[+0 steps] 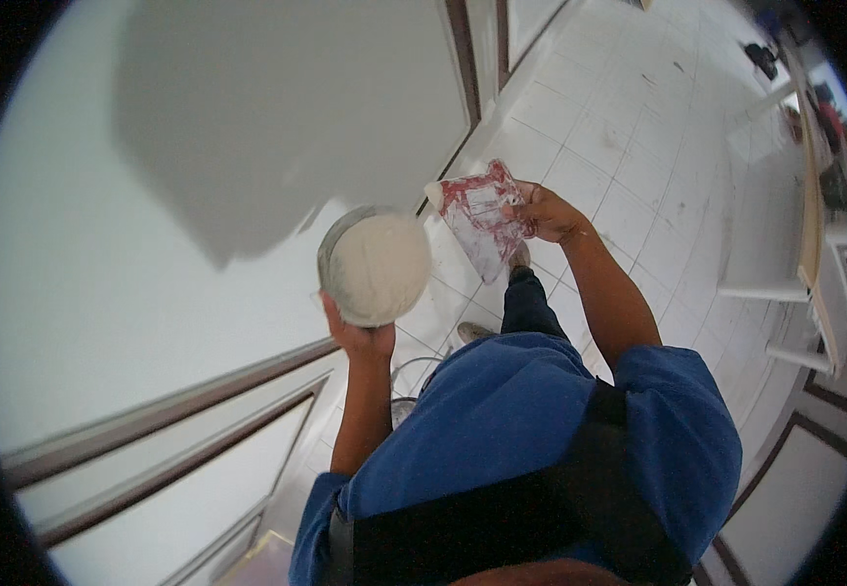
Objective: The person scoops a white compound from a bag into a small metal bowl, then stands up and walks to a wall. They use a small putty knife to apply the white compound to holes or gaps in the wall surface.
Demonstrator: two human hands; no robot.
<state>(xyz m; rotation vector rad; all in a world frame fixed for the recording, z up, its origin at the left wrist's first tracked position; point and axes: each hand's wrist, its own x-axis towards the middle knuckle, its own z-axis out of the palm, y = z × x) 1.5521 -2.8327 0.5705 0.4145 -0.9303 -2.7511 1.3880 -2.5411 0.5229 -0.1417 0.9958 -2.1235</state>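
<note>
My left hand (360, 334) grips a round grey tub (328, 262) from below and its near side. Pale cream putty (381, 269) fills the tub up close to its rim. To the right, my right hand (546, 213) is closed on the edge of a flat putty spreader (472, 217), thumb on its upper face. The spreader is roughly triangular, red under white smears. A dab of putty clings to its left corner, which points toward the tub without touching it.
A white wall (72, 293) with dark brown trim (179, 415) rises on my left. White tiles (629, 146) cover the floor, with scattered marks. At right stands a table (810, 195) with white legs and things on it. A container with a wire handle (402, 408) sits near my feet.
</note>
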